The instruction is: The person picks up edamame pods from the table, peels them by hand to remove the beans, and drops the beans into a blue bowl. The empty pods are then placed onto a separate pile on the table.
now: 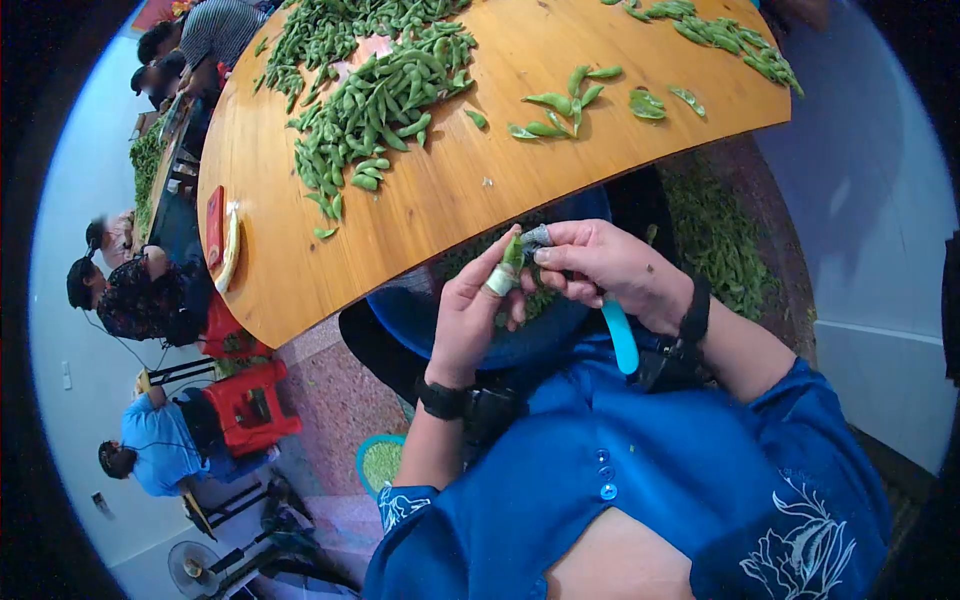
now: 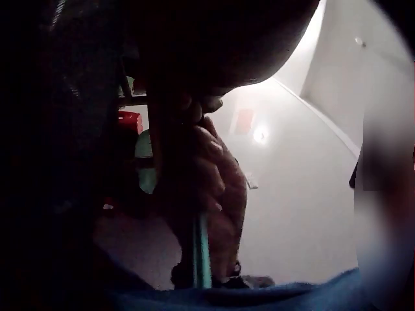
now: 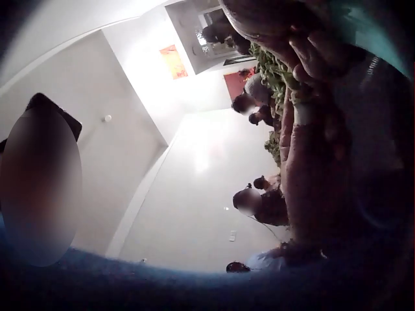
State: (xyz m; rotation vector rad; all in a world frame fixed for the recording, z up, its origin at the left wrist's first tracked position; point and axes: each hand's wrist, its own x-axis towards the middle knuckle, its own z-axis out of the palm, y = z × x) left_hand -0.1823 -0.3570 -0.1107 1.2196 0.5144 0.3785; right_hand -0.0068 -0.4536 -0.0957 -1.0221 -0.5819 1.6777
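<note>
In the head view my left hand (image 1: 466, 312) pinches a green soybean pod (image 1: 513, 250) upright between thumb and fingers, with pale tape (image 1: 501, 279) wrapped round a digit. My right hand (image 1: 630, 272) meets it from the other side, grey tape (image 1: 537, 237) on a fingertip right at the pod. Its curled fingers hold a tool by a turquoise handle (image 1: 620, 338) that points back toward my body; the tool's working end is hidden. The left wrist view shows the same handle (image 2: 202, 253) in dark outline. Both hands are above a blue tub (image 1: 400, 322).
A wooden table (image 1: 480, 190) stands just beyond the hands, bearing a heap of pods (image 1: 400, 85) and several loose ones. A red object (image 1: 215, 225) lies near its left edge. More pods (image 1: 725, 240) cover the floor at right. Red stools (image 1: 250, 405) and seated people are at left.
</note>
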